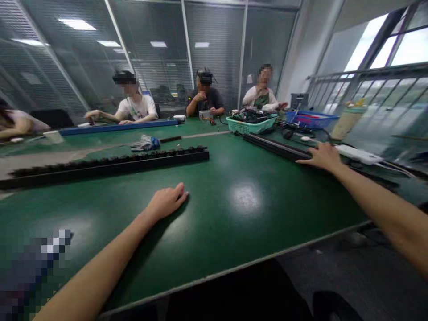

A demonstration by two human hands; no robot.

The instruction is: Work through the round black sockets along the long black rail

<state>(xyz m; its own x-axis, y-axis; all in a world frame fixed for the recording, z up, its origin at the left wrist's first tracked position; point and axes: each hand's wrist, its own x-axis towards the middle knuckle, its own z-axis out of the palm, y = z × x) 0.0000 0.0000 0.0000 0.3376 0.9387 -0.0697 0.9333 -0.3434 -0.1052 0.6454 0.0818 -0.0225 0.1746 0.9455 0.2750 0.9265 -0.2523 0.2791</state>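
Observation:
My left hand [167, 201] rests on the green table [214, 232], its fingers loosely curled together and nothing visible in them. To the right, my right hand [323, 157] lies across a long black bar [274, 146]. Its thumb is on the near side, and the other fingers reach over to the far side, partly hidden. Beyond my left hand lies another long black bar [140, 165] with a row of small dark parts along its top; neither hand touches it.
A mint-green basket [247, 126] of black cables and a blue basket [310, 120] stand at the back right. Near my right hand lies a white power strip [359, 154]. A crumpled glove-like cloth [146, 143] lies beyond the left bar. Several people sit across the table.

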